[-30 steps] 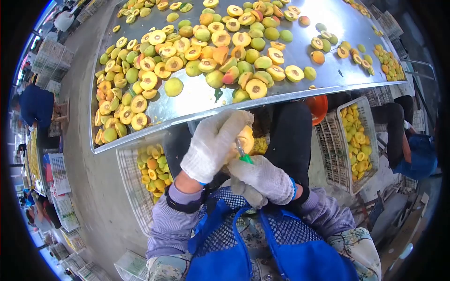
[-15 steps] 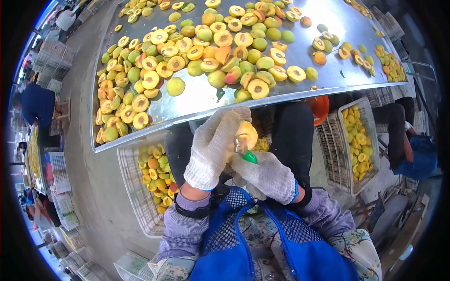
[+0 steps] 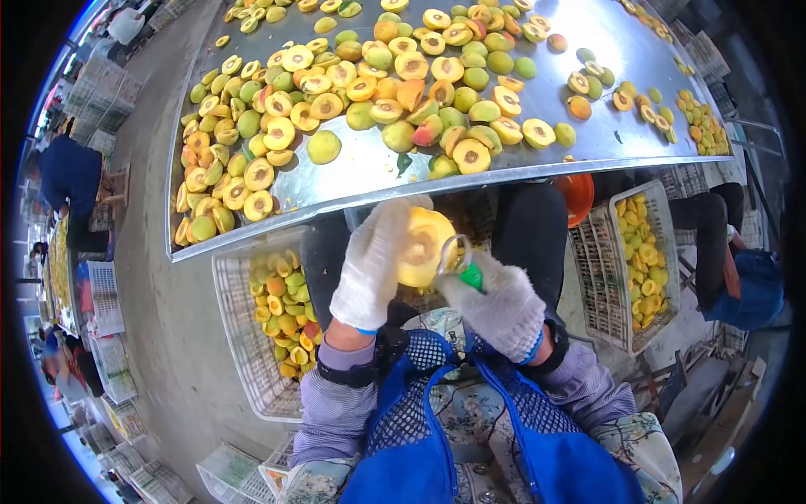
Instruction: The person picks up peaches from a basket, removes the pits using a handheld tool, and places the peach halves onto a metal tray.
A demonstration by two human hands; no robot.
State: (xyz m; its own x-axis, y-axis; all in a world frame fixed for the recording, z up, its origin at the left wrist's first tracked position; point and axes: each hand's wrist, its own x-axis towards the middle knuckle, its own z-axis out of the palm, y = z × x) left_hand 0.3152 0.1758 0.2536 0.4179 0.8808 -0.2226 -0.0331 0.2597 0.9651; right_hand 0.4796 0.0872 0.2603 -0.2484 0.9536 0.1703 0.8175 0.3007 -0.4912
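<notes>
In its knit glove, my left hand is closed around a peach half, its yellow cut face with a brown hollow turned upward. My right hand, also gloved, grips a pitting tool by its green handle. The tool's curved metal end lies right at the fruit's right edge. Both hands are above my lap, just below the near edge of the metal table. Many peach halves lie spread on that table, most showing yellow flesh and brown centers.
A crate of peach pieces stands on the floor at my left. Another filled crate is at the right, near an orange bucket. Persons sit at the right and at the far left. Stacked crates line the left side.
My right hand has drawn the pitting tool rightward, away from the fruit's middle. The peach half now shows its cut face more fully. My left hand stays around it.
</notes>
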